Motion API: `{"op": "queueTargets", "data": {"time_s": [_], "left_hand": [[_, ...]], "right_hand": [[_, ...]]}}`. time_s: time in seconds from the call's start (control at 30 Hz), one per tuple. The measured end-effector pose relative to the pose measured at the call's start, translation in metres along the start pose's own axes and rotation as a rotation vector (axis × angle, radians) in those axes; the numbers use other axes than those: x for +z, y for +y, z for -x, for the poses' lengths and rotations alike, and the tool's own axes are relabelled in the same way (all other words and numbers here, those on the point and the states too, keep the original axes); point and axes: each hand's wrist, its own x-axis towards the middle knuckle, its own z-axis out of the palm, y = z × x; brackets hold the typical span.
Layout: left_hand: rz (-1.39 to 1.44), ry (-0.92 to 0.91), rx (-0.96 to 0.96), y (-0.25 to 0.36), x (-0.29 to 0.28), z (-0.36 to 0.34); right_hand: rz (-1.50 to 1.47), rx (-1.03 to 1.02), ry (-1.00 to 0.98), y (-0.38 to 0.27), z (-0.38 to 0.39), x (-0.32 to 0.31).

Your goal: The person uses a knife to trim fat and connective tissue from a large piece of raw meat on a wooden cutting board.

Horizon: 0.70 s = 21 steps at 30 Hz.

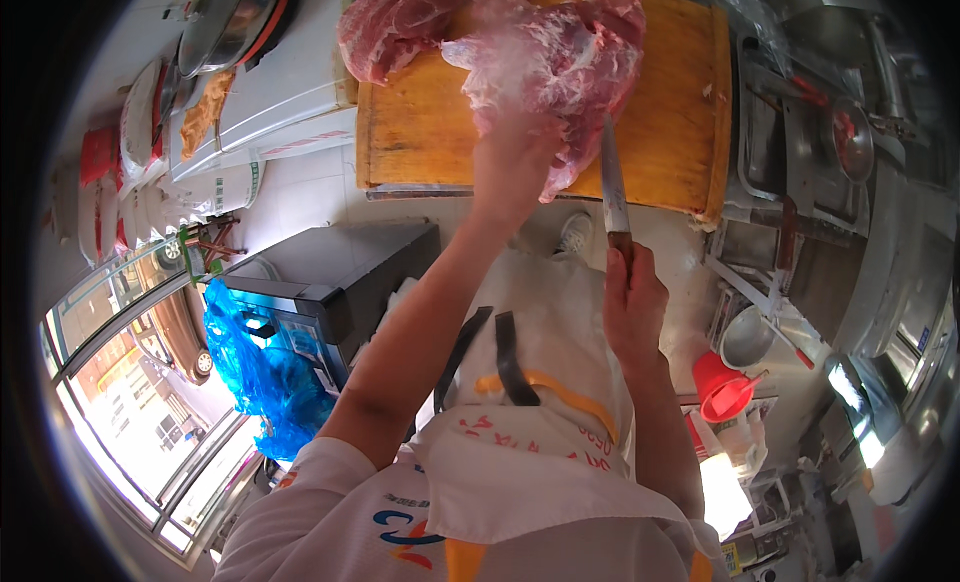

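Note:
A large piece of raw meat [565,67] lies on a wooden cutting board [670,142], with a second piece [385,27] at the upper left. My left hand [510,167] is on the lower part of the large piece; a hazy blur over it hides whether its fingers grip or rest. My right hand [632,292] is closed round the wooden handle of a long knife [614,182]. The blade points away from me, its tip beside the right edge of the large piece.
Metal trays and pans [850,142] crowd the right, above a red bucket [720,387] and white pot [743,337]. A white appliance [290,92] stands left of the board. Below it are a dark metal cabinet [360,262], blue plastic bags [265,372] and a glass door [120,402].

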Motion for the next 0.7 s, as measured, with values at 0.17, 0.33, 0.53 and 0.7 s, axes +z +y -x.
{"op": "queueTargets", "data": {"time_s": [0.17, 0.33, 0.53, 0.7], "left_hand": [[0.575, -0.018, -0.107, -0.001, -0.014, -0.009], [-0.282, 0.031, 0.192, 0.007, -0.007, 0.0], [-0.473, -0.009, 0.06, 0.038, 0.004, -0.002], [-0.562, -0.088, 0.116, 0.034, 0.001, -0.019]], "right_hand": [[-0.06, -0.004, 0.014, 0.008, 0.003, -0.005], [-0.053, -0.051, 0.0, 0.009, 0.001, -0.009], [-0.072, -0.013, -0.043, 0.008, -0.004, -0.008], [-0.057, -0.087, -0.038, 0.009, -0.014, 0.001]]}}
